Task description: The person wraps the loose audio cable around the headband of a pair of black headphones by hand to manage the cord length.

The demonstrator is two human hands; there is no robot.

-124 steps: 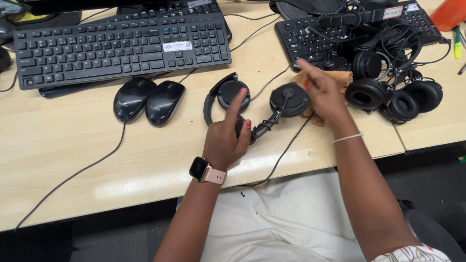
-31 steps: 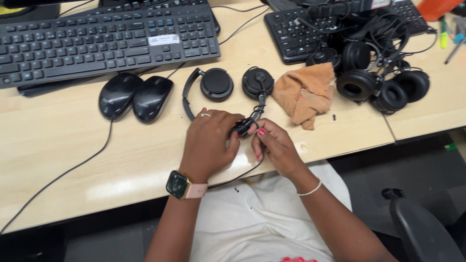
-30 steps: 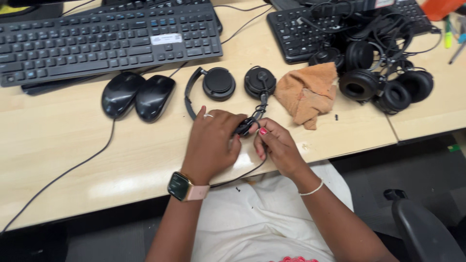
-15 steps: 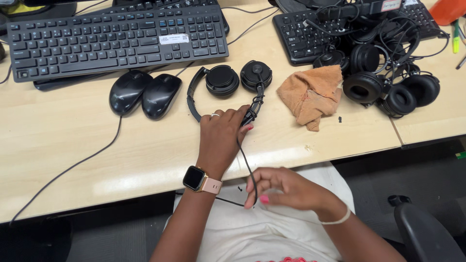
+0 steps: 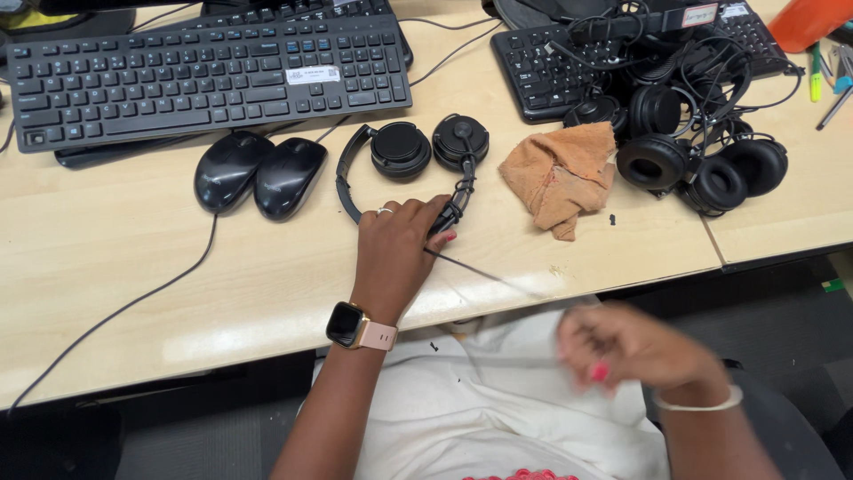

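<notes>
A black headset (image 5: 418, 151) lies on the light wooden desk (image 5: 133, 267), ear cups pointing away from me. My left hand (image 5: 395, 244), with a smartwatch on the wrist, presses down on the headset's band and microphone arm. A thin black cable (image 5: 484, 269) runs taut from under that hand toward my right hand (image 5: 635, 347). The right hand is blurred, below the desk edge over my lap, fingers closed on the cable's end.
An orange cloth (image 5: 560, 173) lies right of the headset. A tangled pile of black headsets (image 5: 702, 151) sits at the right. Two black mice (image 5: 258, 173) and two black keyboards (image 5: 204, 76) lie behind. Pens (image 5: 822, 76) are at the far right.
My right hand has left the headset and drawn the cable down and to the right, off the desk. My left hand stays pressed on the headset.
</notes>
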